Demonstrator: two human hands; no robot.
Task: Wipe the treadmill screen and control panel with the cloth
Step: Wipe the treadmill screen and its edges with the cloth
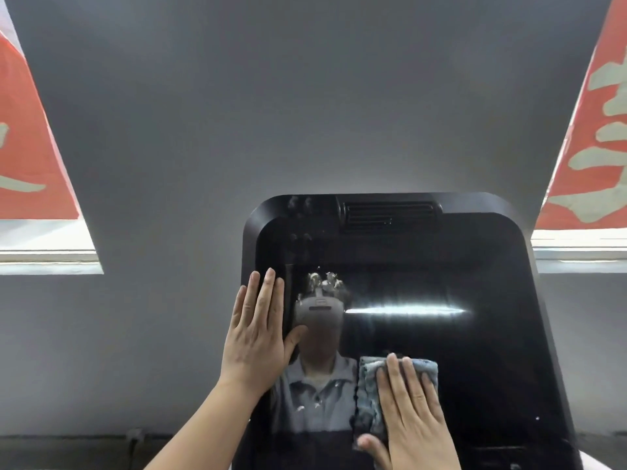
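Note:
The treadmill screen (pixel 458 351) is a large glossy black panel with rounded corners, filling the lower middle of the view; it mirrors a person and a bright light streak. Smudges and fingerprints mark its upper left area. My right hand (pixel 412 415) presses flat on a folded blue-grey cloth (pixel 368 391) against the lower middle of the glass. My left hand (pixel 258 330) lies flat with fingers together on the screen's left edge, thumb on the glass, holding nothing. The control panel below is mostly out of view.
A vent slot (pixel 390 213) sits in the console's top edge. Behind stands a grey wall (pixel 305 96). Red banners with pale characters hang at the far left (pixel 23 147) and far right (pixel 597 147), above window ledges.

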